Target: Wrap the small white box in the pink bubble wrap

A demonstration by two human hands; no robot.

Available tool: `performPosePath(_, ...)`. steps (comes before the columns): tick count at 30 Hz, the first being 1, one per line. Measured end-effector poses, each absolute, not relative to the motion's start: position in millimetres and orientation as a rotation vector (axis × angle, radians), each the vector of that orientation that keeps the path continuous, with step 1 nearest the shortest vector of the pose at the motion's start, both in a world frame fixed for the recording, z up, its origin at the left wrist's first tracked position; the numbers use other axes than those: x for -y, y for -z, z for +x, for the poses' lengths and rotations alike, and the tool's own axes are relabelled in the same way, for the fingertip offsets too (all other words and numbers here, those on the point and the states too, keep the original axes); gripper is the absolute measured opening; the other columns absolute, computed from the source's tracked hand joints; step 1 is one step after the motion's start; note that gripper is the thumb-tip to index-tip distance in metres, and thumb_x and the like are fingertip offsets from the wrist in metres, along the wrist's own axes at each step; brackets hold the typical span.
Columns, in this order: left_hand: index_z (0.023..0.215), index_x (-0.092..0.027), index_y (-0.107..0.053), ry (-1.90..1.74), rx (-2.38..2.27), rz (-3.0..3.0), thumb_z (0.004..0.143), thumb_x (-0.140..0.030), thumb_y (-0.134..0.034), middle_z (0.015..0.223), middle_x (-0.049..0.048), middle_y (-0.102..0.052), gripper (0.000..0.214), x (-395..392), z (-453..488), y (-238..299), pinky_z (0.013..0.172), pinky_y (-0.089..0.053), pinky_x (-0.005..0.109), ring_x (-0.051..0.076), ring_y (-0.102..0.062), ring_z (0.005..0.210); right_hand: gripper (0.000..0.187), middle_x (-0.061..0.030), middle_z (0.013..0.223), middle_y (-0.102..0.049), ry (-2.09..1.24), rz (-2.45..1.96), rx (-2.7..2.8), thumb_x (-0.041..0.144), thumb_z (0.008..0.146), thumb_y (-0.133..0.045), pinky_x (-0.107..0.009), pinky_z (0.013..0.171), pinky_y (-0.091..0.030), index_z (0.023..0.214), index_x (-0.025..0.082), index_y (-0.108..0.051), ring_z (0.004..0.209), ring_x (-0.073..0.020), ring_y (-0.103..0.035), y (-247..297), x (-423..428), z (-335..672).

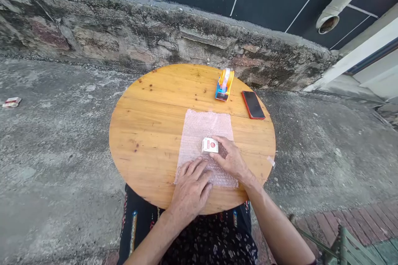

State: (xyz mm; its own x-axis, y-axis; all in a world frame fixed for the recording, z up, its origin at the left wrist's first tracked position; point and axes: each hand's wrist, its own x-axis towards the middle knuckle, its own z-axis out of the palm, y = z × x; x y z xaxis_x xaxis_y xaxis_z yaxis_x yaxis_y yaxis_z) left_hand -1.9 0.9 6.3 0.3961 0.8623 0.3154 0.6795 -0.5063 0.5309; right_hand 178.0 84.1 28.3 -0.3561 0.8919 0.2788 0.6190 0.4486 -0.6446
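your right hand (232, 160) pinches the box (209, 145), seemingly positioning it on the wrap (207, 122); your left hand (192, 185) lies loosely spread, gripping nothing; next likely calls for steadying the box

No word, brand or number can be read for certain. The box (205, 150) has a small upright red block with pale marks on its white top and, just to the right of that, a round red emblem, both too small to make out. The pack (11, 102) on the ground (62, 153) at far left carries red and pale print, blurred beyond reading.
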Motion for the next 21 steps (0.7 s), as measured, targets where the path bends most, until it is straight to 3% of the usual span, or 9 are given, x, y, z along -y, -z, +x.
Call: performPosePath(21,0.110,-0.021,-0.063,-0.828,-1.354,2.360,0.087,-0.021,-0.055,0.133,0.0064,-0.056,0.025,0.2,0.0,-6.9,0.106,-0.035,0.049,0.028,-0.043,0.129,0.056,-0.0086,0.131,-0.057,-0.598,-1.203,2.100,0.020,0.080,-0.065,-0.042,0.103,-0.042,0.133,0.023,-0.048,0.121,-0.0237,-0.053,-28.4,-85.2,182.6)
